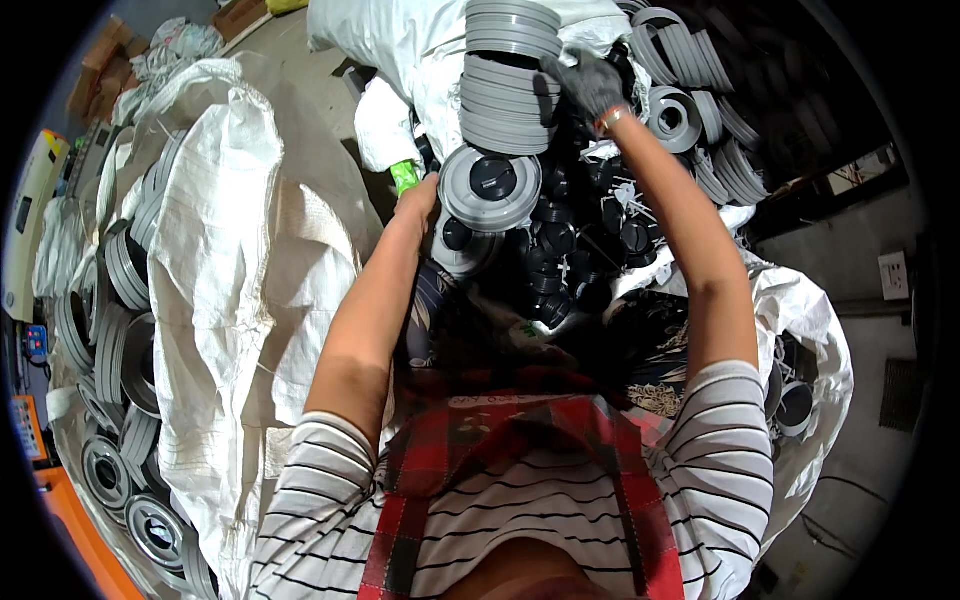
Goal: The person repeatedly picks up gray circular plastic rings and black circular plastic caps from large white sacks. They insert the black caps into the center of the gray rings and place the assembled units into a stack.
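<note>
Bright center, curved black rim around your fisheye view.
On your left, the white woven sack [215, 290] shines pale; upper-right gray plastic rings [738, 173] fade into shadow.

Stripes and Checks

The shirt [480, 505] is white with thin black stripes and short sleeves [722, 425]. Over it is a red and black checked apron [435, 447]. The right hand [590, 88] has a dark grey glove [598, 92] and a thin reddish wristband [611, 119].

disc stack [507, 112]: smth plast., semi-gloss | caps [555, 238]: plast. | sack [212, 300]: rough woven plast. | apron [405, 470]: cloth, matt
</note>
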The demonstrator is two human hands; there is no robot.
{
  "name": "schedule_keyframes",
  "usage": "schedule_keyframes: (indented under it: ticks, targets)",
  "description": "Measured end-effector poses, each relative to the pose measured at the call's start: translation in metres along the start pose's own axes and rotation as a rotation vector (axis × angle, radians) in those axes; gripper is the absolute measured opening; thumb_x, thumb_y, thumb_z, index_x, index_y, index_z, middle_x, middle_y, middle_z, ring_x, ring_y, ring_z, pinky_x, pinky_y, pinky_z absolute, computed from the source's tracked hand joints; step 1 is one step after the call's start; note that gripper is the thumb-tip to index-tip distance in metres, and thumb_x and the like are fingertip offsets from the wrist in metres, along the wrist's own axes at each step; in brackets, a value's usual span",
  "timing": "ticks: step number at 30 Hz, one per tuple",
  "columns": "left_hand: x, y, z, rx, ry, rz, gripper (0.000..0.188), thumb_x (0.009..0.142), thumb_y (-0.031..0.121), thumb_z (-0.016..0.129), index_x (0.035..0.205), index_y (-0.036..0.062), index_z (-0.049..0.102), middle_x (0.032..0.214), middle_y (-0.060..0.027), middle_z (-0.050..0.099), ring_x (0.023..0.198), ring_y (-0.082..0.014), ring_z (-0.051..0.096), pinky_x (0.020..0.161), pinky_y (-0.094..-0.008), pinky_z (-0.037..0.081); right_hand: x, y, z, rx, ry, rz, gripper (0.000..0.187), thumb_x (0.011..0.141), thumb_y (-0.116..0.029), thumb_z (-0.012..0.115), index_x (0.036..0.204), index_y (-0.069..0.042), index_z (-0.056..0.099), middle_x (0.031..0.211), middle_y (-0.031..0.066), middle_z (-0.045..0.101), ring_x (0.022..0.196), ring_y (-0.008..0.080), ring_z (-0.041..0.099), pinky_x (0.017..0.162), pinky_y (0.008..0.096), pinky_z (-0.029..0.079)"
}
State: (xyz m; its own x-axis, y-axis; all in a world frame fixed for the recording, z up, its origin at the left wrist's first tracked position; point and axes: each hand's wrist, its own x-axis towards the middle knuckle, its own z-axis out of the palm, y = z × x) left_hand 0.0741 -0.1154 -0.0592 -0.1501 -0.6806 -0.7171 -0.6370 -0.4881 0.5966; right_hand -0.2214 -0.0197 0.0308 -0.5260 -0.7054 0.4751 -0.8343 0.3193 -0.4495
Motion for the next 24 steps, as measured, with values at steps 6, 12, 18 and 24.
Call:
schedule_keyframes:
  ticks: [6,12,18,24]
  targets:
    - [-0.009,-0.013,0.004,-0.121,-0.317,0.069,0.082,0.085,0.07,0.026,0.139,0.0088,0.036,0.143,-0.0176,0.031,0.13,-0.031,0.032,0.105,-0.0386,0.027,0.073,-0.059,-0.015,-0.214,-0.048,-0.181,0.096,0.068,-0.055,0.066,0.134,0.004,0.031,0.138,0.0263,0.032,0.131,0.0352,0.028,0.108,0.0377,0.025]
    - [0.004,-0.018,0.003,0.041,-0.27,0.062,0.093,0.076,0.077,0.039,0.138,0.0087,0.037,0.139,-0.0195,0.037,0.125,-0.0324,0.038,0.102,-0.0403,0.031,0.095,-0.079,-0.027,-0.234,-0.356,-0.123,0.108,0.061,-0.054,0.073,0.14,0.0,0.022,0.14,0.0261,0.03,0.13,0.0383,0.031,0.106,0.0372,0.03]
    - [0.003,-0.017,0.002,0.022,-0.431,0.102,0.091,0.074,0.07,0.052,0.133,0.0012,0.042,0.135,-0.02,0.042,0.121,-0.0292,0.044,0.099,-0.0379,0.036,0.092,-0.073,-0.026,-0.476,-0.434,-0.151,0.1,0.054,-0.064,0.071,0.13,-0.003,0.045,0.123,0.0203,0.053,0.116,0.0357,0.049,0.098,0.0417,0.04]
    - [-0.033,-0.003,0.006,0.001,-0.548,0.186,0.084,0.073,0.056,0.062,0.127,-0.0056,0.047,0.13,-0.0183,0.047,0.116,-0.0258,0.048,0.097,-0.0331,0.037,0.083,-0.031,-0.011,-0.23,-0.403,-0.114,0.098,0.052,-0.058,0.073,0.124,0.004,0.049,0.119,0.0232,0.055,0.108,0.0336,0.055,0.094,0.0357,0.043]
